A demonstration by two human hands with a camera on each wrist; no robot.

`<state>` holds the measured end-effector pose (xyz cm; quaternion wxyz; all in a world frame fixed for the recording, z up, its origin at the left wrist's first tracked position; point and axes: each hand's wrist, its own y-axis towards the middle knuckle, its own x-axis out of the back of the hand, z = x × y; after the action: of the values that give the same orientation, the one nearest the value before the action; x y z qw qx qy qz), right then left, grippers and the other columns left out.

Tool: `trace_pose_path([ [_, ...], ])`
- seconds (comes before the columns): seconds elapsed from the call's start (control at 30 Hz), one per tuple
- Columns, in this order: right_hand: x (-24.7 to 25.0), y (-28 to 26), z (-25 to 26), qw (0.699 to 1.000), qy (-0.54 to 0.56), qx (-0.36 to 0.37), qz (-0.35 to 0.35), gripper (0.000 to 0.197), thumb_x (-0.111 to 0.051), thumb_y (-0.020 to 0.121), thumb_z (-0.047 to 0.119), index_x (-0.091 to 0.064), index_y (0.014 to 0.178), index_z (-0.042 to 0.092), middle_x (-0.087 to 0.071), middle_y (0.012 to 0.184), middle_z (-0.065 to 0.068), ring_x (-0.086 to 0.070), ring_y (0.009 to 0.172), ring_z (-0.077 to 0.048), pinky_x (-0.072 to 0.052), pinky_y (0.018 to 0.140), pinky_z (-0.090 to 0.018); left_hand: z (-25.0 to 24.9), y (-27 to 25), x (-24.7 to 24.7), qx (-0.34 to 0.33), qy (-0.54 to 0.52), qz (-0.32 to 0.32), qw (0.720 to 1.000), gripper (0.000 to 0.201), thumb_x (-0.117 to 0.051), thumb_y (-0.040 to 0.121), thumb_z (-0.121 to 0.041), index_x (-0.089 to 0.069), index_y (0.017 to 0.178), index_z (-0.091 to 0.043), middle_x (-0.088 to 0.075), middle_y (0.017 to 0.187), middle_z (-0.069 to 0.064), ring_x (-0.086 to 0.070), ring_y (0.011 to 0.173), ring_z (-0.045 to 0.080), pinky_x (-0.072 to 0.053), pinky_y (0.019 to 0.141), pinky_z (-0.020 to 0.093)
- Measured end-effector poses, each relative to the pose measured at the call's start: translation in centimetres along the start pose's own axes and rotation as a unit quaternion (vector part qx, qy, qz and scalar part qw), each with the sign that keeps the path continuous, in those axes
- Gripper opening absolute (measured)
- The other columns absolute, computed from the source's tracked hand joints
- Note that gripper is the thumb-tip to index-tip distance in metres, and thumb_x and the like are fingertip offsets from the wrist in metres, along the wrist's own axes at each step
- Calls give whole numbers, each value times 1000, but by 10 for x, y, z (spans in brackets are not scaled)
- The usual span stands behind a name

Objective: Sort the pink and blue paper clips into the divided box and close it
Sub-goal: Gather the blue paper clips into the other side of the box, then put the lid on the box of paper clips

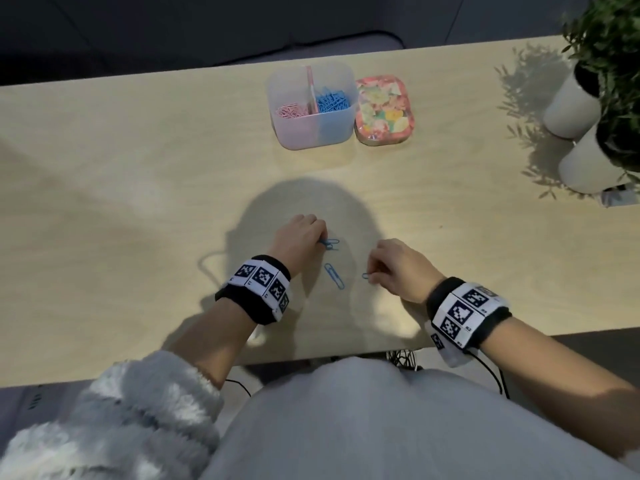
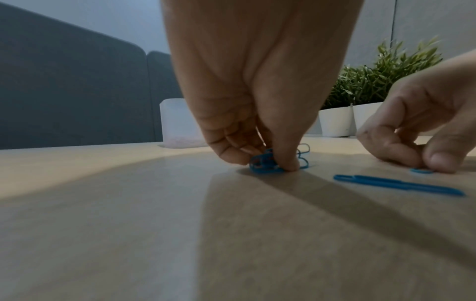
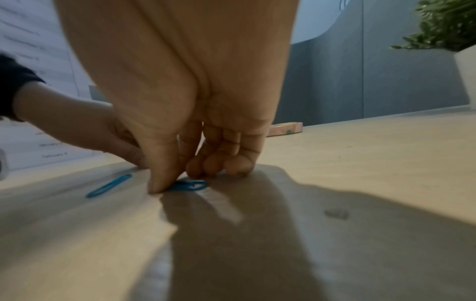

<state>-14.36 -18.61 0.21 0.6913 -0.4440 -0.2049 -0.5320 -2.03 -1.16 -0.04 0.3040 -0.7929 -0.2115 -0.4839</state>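
The translucent divided box (image 1: 311, 133) stands open at the table's far middle, pink clips (image 1: 289, 110) in its left half and blue clips (image 1: 331, 100) in its right. Its floral lid (image 1: 381, 110) lies just to the right. Near the front edge my left hand (image 1: 320, 239) pinches a small bunch of blue clips (image 2: 265, 166) against the wood. My right hand (image 1: 372, 273) pinches one blue clip (image 3: 189, 185) that lies on the table. Between the hands a single blue clip (image 1: 334, 276) lies loose, also visible in the left wrist view (image 2: 396, 184).
Two white pots (image 1: 571, 105) with green plants (image 1: 609, 39) stand at the table's right end. The wooden table (image 1: 138, 168) stretches left of the hands. A dark partition (image 2: 72, 91) rises behind the table.
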Motion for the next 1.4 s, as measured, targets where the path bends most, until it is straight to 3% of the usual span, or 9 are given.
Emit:
trace_pose_path([
  [0.13,0,3,13,999,-31,-43,-7,3,-50,88,12,-52,86,11,-59,95,-12,-52,93,-30,-45,75,-41,4,-7,-1,32,-13,-16,999,14,-49,91,-15,-56,101,-7,-61,105,12,-51,99,29,-40,81,36],
  [0.27,5,16,32,992,97,-81,7,13,-38,90,9,-45,101,9,-59,96,-14,-54,86,-29,-41,76,-36,4,-17,-3,48,-38,-34,998,16,-51,89,-13,-56,103,-5,-60,106,13,-52,100,30,-37,79,33],
  [0.4,-9,25,54,995,83,-60,6,18,-45,94,21,-50,100,6,-61,98,-16,-58,87,-31,-43,75,-37,10,-21,-2,58,-78,-33,995,17,-54,87,-10,-56,101,-1,-59,105,17,-53,99,32,-36,80,34],
  [0.5,-17,27,67,998,39,-54,-5,32,-67,81,34,-47,88,10,-59,89,-11,-57,78,-29,-48,71,-38,14,-23,0,67,-105,-27,992,15,-55,86,-10,-56,98,-1,-60,103,17,-54,97,32,-39,81,35],
  [0.67,-24,29,70,999,-2,-44,9,10,-59,85,11,-60,93,4,-63,98,-15,-60,89,-31,-51,80,-40,19,-14,19,76,-119,-50,989,13,-53,89,-11,-58,99,-5,-61,105,14,-56,97,29,-40,81,32],
  [0.97,-23,28,61,993,-97,-9,73,20,-47,92,5,-54,110,1,-52,118,-18,-52,110,-34,-44,90,-40,0,68,110,57,-102,-160,980,15,-48,90,-13,-54,101,-6,-54,95,10,-48,86,25,-36,75,30],
  [1.1,-15,33,55,986,-103,-12,134,25,-43,93,2,-49,117,0,-54,124,-20,-54,112,-34,-43,89,-38,-5,117,132,79,-105,-196,972,19,-50,91,-14,-54,107,-4,-59,113,17,-54,104,32,-41,86,36],
  [1.27,-9,27,41,987,-129,41,92,19,-44,93,10,-51,110,9,-59,115,-12,-51,111,-28,-42,85,-37,1,160,133,123,-127,-191,965,31,-59,87,-21,-57,114,-6,-63,115,16,-58,106,31,-44,91,36],
  [1.4,17,33,22,1000,10,-4,19,17,-53,87,15,-60,103,11,-67,103,-12,-61,97,-30,-43,79,-31,5,166,132,128,-206,-209,947,42,-67,81,-33,-59,112,-7,-66,98,7,-60,89,20,-47,86,31],
])
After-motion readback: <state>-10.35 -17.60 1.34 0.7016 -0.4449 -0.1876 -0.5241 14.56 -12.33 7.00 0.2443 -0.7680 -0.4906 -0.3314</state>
